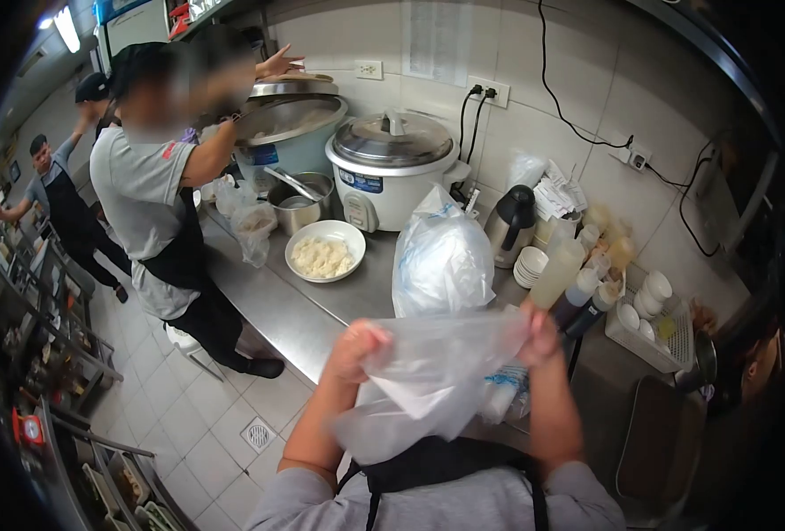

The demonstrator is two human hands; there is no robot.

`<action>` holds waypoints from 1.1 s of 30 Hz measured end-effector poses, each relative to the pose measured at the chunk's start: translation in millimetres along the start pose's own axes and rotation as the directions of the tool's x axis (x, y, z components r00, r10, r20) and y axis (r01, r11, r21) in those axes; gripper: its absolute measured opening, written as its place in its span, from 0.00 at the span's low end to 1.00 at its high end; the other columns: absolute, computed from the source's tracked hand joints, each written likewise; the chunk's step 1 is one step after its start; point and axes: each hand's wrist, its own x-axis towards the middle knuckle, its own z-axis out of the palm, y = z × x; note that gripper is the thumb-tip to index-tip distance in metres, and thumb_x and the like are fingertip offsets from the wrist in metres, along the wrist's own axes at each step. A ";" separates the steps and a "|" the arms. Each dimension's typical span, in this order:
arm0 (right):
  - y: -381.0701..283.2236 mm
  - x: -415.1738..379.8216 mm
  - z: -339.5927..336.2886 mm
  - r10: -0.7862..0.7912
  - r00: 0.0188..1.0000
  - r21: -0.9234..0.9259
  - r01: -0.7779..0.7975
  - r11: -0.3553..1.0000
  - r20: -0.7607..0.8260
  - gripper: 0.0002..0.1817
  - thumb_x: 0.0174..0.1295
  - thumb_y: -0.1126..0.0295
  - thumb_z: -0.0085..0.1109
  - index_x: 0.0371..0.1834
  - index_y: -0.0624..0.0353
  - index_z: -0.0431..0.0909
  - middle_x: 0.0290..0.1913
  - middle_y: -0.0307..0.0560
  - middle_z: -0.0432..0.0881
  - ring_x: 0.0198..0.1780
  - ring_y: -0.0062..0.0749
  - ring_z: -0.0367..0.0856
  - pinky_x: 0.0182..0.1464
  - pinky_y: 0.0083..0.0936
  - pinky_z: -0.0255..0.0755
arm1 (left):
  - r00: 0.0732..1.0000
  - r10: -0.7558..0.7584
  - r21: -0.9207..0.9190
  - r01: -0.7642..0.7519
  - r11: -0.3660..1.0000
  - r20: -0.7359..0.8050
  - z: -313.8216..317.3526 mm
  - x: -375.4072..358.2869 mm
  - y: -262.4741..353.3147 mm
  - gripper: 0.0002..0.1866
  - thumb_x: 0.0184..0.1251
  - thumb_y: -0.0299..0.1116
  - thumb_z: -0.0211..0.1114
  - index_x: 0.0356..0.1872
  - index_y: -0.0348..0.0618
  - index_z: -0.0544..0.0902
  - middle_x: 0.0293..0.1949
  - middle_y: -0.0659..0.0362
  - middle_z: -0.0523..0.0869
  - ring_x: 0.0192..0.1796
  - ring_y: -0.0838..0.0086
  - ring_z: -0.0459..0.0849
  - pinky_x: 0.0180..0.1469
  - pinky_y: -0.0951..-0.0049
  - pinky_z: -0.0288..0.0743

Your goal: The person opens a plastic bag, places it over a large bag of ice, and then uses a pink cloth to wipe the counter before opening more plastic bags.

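Between my two hands a translucent plastic bag (437,363) is stretched by its upper edge, its lower part hanging before my apron. My left hand (360,348) is closed on one corner, and my right hand (539,334) is closed on the other. Just beyond the held bag, a bulky white plastic bag (444,257) stands on the steel counter (313,323). Farther left on the counter sits a white bowl (326,251) with pale, crumbly food in it.
Behind the bowl are a metal pot (300,202) and a lidded rice cooker (392,159). A thermos (510,226), bottles (559,273) and a basket of bowls (649,327) stand right. A co-worker (145,177) stands at left, reaching over a large cooker (291,119).
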 end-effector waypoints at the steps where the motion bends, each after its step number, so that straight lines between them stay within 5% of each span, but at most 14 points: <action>1: -20.4 16.6 7.6 -0.035 0.971 -0.113 0.009 0.994 -0.235 0.15 0.51 0.56 0.57 0.27 0.55 0.69 0.28 0.42 0.76 0.31 0.29 0.75 0.35 0.29 0.71 | 0.994 -0.109 0.138 0.109 0.984 -0.013 11.6 1.5 -7.0 0.14 0.57 0.42 0.59 0.32 0.40 0.77 0.25 0.61 0.78 0.27 0.79 0.75 0.30 0.81 0.68; 2: -42.6 38.7 22.7 -0.041 0.958 -0.048 0.028 0.998 -0.283 0.12 0.53 0.60 0.55 0.30 0.55 0.69 0.27 0.40 0.74 0.30 0.27 0.75 0.35 0.27 0.71 | 0.976 -0.214 0.270 0.217 0.938 -0.041 28.2 5.0 -18.7 0.14 0.56 0.42 0.59 0.33 0.41 0.77 0.27 0.62 0.78 0.29 0.80 0.74 0.32 0.80 0.68; 4: -68.3 86.3 38.8 -0.184 0.930 -0.480 0.009 0.877 -0.319 0.09 0.55 0.63 0.53 0.31 0.57 0.71 0.28 0.38 0.74 0.29 0.23 0.73 0.34 0.24 0.70 | 0.913 -0.375 0.203 0.342 0.918 0.159 55.0 19.1 -53.0 0.15 0.57 0.42 0.58 0.37 0.40 0.76 0.29 0.63 0.77 0.32 0.80 0.73 0.36 0.80 0.67; 7: -61.6 154.7 48.6 -0.157 0.984 -0.937 -0.030 0.347 -0.089 0.08 0.55 0.66 0.52 0.30 0.60 0.75 0.26 0.37 0.76 0.28 0.19 0.71 0.33 0.19 0.67 | 0.830 -0.406 0.095 0.401 0.911 0.383 51.6 48.1 -74.7 0.16 0.59 0.43 0.55 0.40 0.40 0.74 0.29 0.62 0.77 0.31 0.77 0.74 0.36 0.78 0.68; 8: -53.1 172.9 39.2 -0.138 0.990 -0.983 -0.005 0.183 -0.031 0.09 0.54 0.66 0.53 0.29 0.60 0.76 0.25 0.37 0.76 0.27 0.18 0.71 0.32 0.18 0.67 | 0.878 -0.318 -0.031 0.351 0.936 0.358 45.9 53.0 -79.7 0.17 0.60 0.43 0.54 0.40 0.40 0.74 0.28 0.62 0.77 0.30 0.77 0.74 0.36 0.77 0.68; 11: -28.2 209.8 0.6 0.099 0.983 -0.980 -0.163 0.110 -0.153 0.10 0.52 0.66 0.54 0.31 0.61 0.76 0.24 0.38 0.77 0.28 0.19 0.72 0.33 0.19 0.67 | 0.981 -0.121 -0.293 0.162 0.942 0.152 35.3 63.1 -80.7 0.18 0.63 0.45 0.48 0.41 0.40 0.73 0.23 0.63 0.73 0.25 0.76 0.70 0.29 0.78 0.65; 15: -1.2 210.0 -44.0 0.318 0.894 -0.937 -0.348 0.044 -0.317 0.10 0.50 0.63 0.53 0.29 0.57 0.78 0.23 0.41 0.78 0.28 0.23 0.74 0.32 0.26 0.68 | 0.996 -0.056 -0.685 0.085 0.723 0.064 7.9 57.1 -71.0 0.17 0.65 0.46 0.43 0.36 0.44 0.72 0.17 0.67 0.66 0.17 0.80 0.62 0.24 0.79 0.59; 19: 9.4 176.4 -68.1 0.430 0.736 -0.530 -0.676 0.512 -0.522 0.09 0.51 0.66 0.49 0.29 0.57 0.77 0.25 0.42 0.78 0.31 0.25 0.75 0.34 0.28 0.68 | 0.980 -0.080 -0.503 -0.023 0.864 -0.181 -5.5 47.5 -69.0 0.11 0.62 0.41 0.46 0.36 0.47 0.70 0.18 0.68 0.67 0.18 0.81 0.64 0.25 0.79 0.61; 23: 23.2 134.2 -68.0 0.416 0.681 -0.185 -0.626 0.757 -0.602 0.09 0.52 0.66 0.49 0.30 0.57 0.76 0.29 0.42 0.77 0.35 0.25 0.73 0.37 0.26 0.67 | 0.977 -0.021 -0.183 -0.018 0.983 -0.211 -42.1 36.5 -74.3 0.18 0.47 0.24 0.51 0.44 0.45 0.70 0.33 0.63 0.73 0.35 0.76 0.74 0.38 0.70 0.72; 25: 25.6 117.2 -63.2 0.403 0.652 -0.055 -0.564 0.824 -0.643 0.09 0.52 0.66 0.49 0.30 0.57 0.76 0.31 0.41 0.77 0.38 0.24 0.72 0.38 0.26 0.66 | 0.991 -0.078 -0.527 0.126 0.840 0.112 -107.6 47.2 -72.6 0.19 0.52 0.26 0.49 0.48 0.40 0.68 0.42 0.56 0.75 0.41 0.69 0.75 0.42 0.66 0.73; 27: 29.6 102.1 -52.7 0.389 0.621 0.026 -0.511 0.859 -0.681 0.09 0.52 0.66 0.48 0.30 0.57 0.75 0.33 0.41 0.76 0.40 0.24 0.71 0.40 0.25 0.66 | 0.973 -0.223 -0.537 0.154 0.829 -0.064 -112.3 54.8 -78.1 0.19 0.55 0.28 0.48 0.50 0.37 0.68 0.43 0.53 0.76 0.41 0.65 0.76 0.40 0.67 0.73; 29: 37.4 94.7 -54.1 0.345 0.616 0.008 -0.482 0.876 -0.708 0.09 0.52 0.66 0.48 0.31 0.57 0.75 0.35 0.41 0.76 0.42 0.23 0.71 0.41 0.24 0.65 | 0.929 -0.343 -0.512 0.231 0.827 -0.135 -33.9 70.7 -45.8 0.19 0.56 0.28 0.48 0.50 0.34 0.67 0.47 0.52 0.75 0.47 0.61 0.74 0.48 0.65 0.69; 31: 62.1 92.0 -75.3 0.178 0.679 -0.181 -0.423 0.888 -0.712 0.10 0.51 0.64 0.48 0.29 0.58 0.74 0.34 0.44 0.77 0.40 0.27 0.72 0.39 0.26 0.66 | 0.981 -0.121 0.101 0.137 0.985 -0.153 -54.2 70.4 -49.0 0.19 0.57 0.30 0.50 0.50 0.34 0.68 0.46 0.52 0.76 0.47 0.61 0.74 0.47 0.66 0.69; 33: 62.2 88.0 -72.3 0.020 0.734 -0.438 -0.428 0.790 -0.679 0.12 0.51 0.62 0.48 0.29 0.59 0.74 0.32 0.47 0.77 0.37 0.30 0.74 0.37 0.27 0.66 | 0.959 -0.111 0.205 0.168 0.964 -0.260 -59.8 70.2 -50.6 0.15 0.59 0.33 0.49 0.45 0.39 0.71 0.42 0.56 0.77 0.43 0.67 0.76 0.41 0.68 0.73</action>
